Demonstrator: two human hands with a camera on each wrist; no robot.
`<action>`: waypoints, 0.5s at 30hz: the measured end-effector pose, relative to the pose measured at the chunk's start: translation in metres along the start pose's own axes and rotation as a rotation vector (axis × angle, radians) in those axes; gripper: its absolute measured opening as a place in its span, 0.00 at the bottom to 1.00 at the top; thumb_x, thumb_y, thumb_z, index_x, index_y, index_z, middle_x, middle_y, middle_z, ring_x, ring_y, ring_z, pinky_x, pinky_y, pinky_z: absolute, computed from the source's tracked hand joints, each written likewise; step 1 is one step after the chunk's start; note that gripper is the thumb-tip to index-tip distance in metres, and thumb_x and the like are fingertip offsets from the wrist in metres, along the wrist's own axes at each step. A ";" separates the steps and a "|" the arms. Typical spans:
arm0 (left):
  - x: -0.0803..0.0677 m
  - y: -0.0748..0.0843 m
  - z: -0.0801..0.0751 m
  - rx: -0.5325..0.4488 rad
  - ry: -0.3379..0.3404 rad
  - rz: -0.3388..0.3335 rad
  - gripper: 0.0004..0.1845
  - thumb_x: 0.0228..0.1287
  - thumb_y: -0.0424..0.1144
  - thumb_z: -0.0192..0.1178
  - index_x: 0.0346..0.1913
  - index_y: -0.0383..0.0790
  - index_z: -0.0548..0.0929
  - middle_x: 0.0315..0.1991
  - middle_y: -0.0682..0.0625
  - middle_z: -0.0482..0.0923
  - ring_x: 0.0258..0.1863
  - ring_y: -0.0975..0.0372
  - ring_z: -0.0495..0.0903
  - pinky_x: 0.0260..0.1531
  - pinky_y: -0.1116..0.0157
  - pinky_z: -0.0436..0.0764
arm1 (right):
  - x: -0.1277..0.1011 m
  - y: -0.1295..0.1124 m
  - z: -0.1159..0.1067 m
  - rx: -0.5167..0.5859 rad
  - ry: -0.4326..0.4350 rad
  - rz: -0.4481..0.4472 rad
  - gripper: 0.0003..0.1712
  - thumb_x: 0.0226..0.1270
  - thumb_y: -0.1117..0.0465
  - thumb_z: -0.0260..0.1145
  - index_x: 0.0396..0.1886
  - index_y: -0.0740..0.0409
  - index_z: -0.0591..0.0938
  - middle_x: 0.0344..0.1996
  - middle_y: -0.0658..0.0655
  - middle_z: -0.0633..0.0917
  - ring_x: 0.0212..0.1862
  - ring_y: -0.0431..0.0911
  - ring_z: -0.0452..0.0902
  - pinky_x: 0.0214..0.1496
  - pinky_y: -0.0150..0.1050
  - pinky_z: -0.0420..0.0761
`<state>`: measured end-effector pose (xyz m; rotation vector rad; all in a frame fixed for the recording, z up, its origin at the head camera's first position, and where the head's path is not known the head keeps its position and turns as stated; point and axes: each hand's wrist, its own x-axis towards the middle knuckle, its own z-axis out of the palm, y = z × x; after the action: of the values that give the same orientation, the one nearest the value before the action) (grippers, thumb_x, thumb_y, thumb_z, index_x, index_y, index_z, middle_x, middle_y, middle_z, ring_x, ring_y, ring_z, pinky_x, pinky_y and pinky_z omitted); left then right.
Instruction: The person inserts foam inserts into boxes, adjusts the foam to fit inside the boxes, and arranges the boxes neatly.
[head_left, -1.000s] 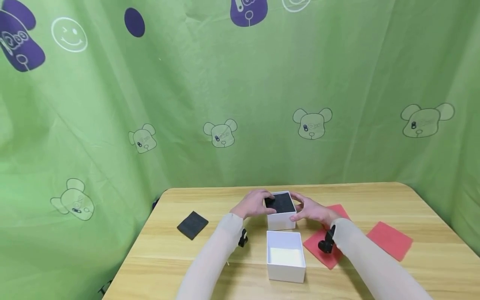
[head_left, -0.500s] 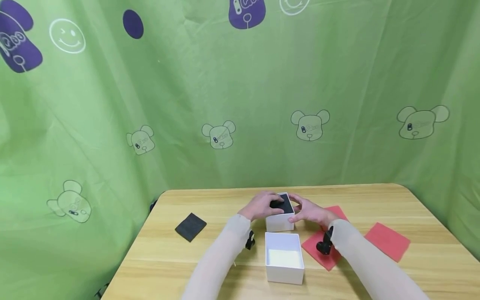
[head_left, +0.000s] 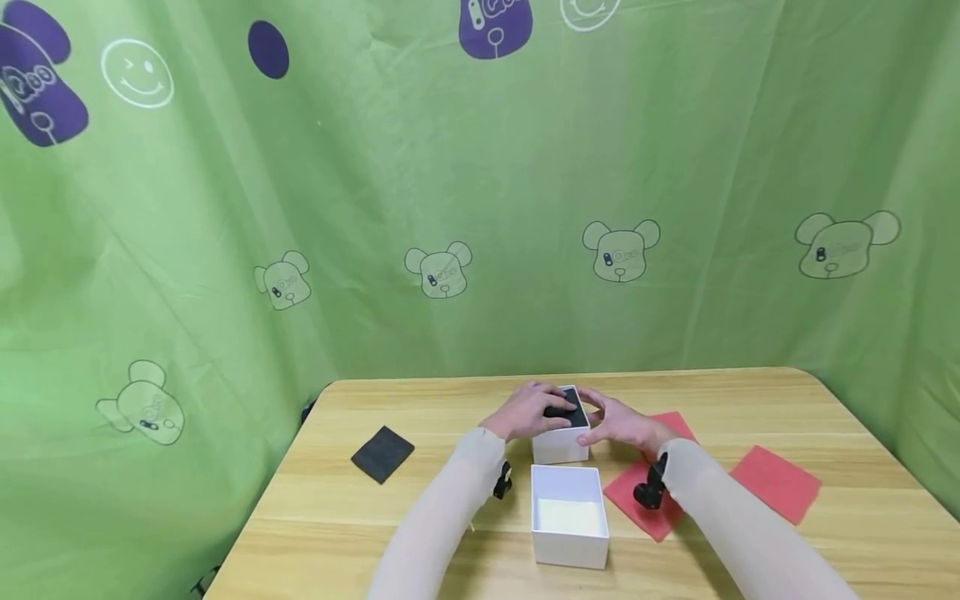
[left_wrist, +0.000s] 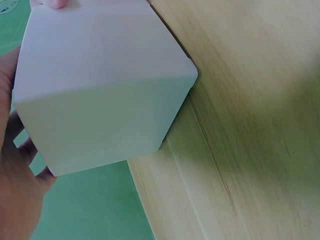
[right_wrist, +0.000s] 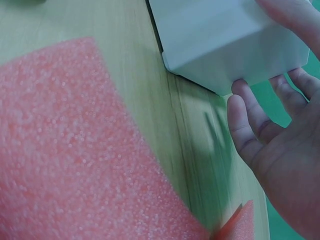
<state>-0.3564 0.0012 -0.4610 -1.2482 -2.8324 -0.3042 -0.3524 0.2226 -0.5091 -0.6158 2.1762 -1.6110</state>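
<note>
Nearest you on the bench (head_left: 352, 533) sits the open white tray (head_left: 569, 515), standing apart from the box and not yet brought to it. To its right lie two red foam sheets (head_left: 776, 482), and off to the left a black pad (head_left: 382, 453), all untouched. Beyond the tray stands the white box (head_left: 560, 447), with a black insert (head_left: 574, 410) already seated in its top. Your left hand (head_left: 528, 410) lies over the box's left edge, fingers curled down onto the insert, pressing it. Your right hand (head_left: 622, 423) cups the box's right side, its fingers loosely bent with the tips against the wall, as the right wrist view shows. So the box sits between both hands, steadied from either side. I judge the insert is nearly home; what looks left is joining tray and box.
</note>
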 end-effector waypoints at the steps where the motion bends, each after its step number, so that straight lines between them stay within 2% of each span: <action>1: 0.000 0.000 0.000 0.008 -0.004 0.002 0.22 0.64 0.56 0.56 0.60 0.56 0.78 0.61 0.54 0.71 0.58 0.60 0.66 0.60 0.63 0.65 | 0.000 0.000 0.000 -0.002 0.000 -0.002 0.61 0.52 0.66 0.74 0.73 0.69 0.41 0.71 0.72 0.47 0.62 0.65 0.64 0.65 0.61 0.60; 10: 0.000 0.003 -0.002 0.111 -0.036 0.025 0.21 0.68 0.55 0.52 0.62 0.59 0.76 0.64 0.56 0.68 0.58 0.60 0.66 0.58 0.64 0.65 | 0.001 0.003 -0.001 0.011 -0.014 -0.030 0.60 0.52 0.66 0.74 0.73 0.68 0.42 0.71 0.72 0.47 0.61 0.64 0.65 0.63 0.56 0.66; 15: 0.000 0.005 -0.002 0.112 -0.038 0.026 0.21 0.68 0.55 0.51 0.62 0.58 0.75 0.65 0.57 0.68 0.58 0.61 0.65 0.58 0.64 0.65 | 0.001 0.004 -0.002 0.014 -0.020 -0.033 0.61 0.51 0.66 0.74 0.73 0.69 0.41 0.71 0.72 0.47 0.62 0.64 0.65 0.64 0.55 0.65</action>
<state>-0.3529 0.0040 -0.4581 -1.2805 -2.8181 -0.1199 -0.3550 0.2243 -0.5121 -0.6642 2.1501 -1.6284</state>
